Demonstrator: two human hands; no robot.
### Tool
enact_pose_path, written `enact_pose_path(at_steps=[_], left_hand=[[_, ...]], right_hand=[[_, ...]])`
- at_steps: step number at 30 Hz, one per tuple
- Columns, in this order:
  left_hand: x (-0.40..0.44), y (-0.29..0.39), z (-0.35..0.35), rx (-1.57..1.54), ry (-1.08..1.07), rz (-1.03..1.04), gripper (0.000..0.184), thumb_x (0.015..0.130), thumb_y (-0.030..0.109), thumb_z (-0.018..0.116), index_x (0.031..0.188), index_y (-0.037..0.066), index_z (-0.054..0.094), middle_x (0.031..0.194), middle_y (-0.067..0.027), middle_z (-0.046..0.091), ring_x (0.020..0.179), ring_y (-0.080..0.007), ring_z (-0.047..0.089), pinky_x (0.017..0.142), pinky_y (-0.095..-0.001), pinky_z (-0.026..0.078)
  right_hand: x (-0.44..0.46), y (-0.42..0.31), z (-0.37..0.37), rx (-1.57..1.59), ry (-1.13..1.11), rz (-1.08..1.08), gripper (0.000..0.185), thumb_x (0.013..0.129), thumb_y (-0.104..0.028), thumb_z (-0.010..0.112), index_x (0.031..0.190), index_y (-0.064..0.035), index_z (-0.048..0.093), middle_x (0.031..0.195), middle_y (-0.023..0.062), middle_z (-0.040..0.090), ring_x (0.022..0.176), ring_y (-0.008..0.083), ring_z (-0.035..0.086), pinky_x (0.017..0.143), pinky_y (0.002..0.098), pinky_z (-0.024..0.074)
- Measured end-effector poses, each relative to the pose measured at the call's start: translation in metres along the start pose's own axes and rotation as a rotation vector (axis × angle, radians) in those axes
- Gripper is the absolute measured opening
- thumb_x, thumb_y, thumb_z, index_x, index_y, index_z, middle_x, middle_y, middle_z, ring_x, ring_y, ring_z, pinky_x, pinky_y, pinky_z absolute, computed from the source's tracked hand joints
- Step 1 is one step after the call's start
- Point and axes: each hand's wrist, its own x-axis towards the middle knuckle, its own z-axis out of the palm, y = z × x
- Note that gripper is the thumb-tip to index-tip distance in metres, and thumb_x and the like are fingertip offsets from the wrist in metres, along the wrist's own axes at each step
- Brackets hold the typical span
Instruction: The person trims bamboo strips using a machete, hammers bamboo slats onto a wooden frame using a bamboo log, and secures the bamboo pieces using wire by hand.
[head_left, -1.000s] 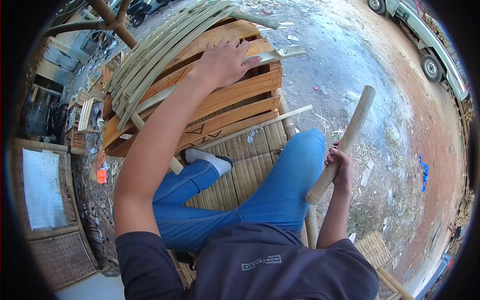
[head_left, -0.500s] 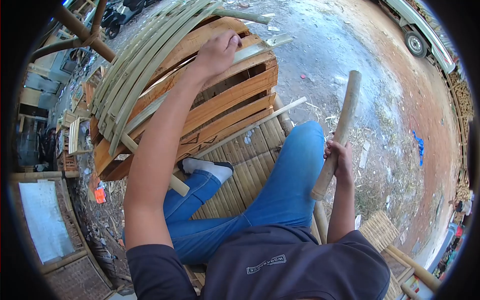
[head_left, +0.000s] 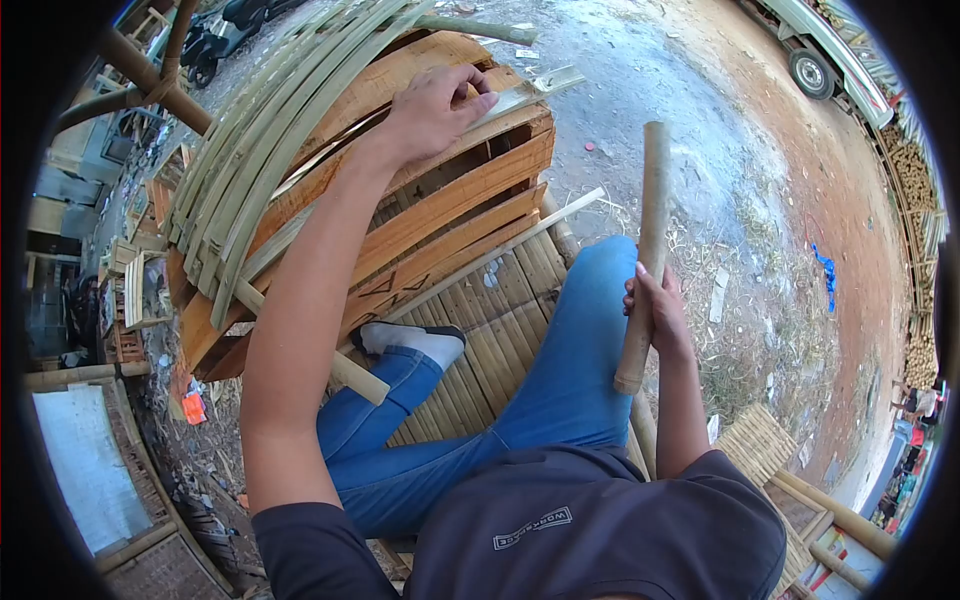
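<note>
My left hand rests on a split bamboo strip that lies along the top of a slatted wooden crate. Its fingers are bent, and whether they grip the strip is unclear. Beside it, long thin bamboo strips are stacked across the crate. My right hand is wrapped round the lower half of a thick bamboo stick, held nearly upright over my right knee. A bamboo pole end sticks out from under the crate near my left forearm.
I sit on a bamboo slat platform. A thin strip lies along the crate's base. A truck stands at the upper right, a motorbike at the upper left. Woven panels lie at the lower right.
The bamboo stick in my right hand has swung left and become more upright. My left hand lifted slightly, shifted along the strip, and its fingers changed pose. The view has turned a little.
</note>
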Motion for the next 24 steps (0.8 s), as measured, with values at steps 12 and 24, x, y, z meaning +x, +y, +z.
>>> enact_pose_path(at_steps=[12,24], left_hand=[[0.001,-0.004,0.0,-0.145,0.023,0.063,0.033,0.096,0.039,0.062,0.109,0.009,0.065,0.093,-0.0062,0.064,0.089,-0.0195,0.06,0.085,-0.0357,0.048],[-0.004,0.001,-0.004,-0.324,-0.035,0.062,0.026,0.095,0.03,0.065,0.104,0.006,0.065,0.087,-0.0033,0.058,0.081,-0.014,0.053,0.077,-0.0311,0.046]], right_hand=[[0.024,0.043,0.004,-0.167,-0.086,-0.028,0.045,0.087,-0.008,0.072,0.124,-0.0052,0.048,0.083,0.0025,0.055,0.062,0.0101,0.057,0.055,0.026,0.0514],[0.033,0.041,-0.01,0.137,-0.091,0.139,0.044,0.092,-0.013,0.067,0.13,-0.0065,0.046,0.082,0.0041,0.056,0.061,0.0091,0.055,0.053,0.0257,0.0509]])
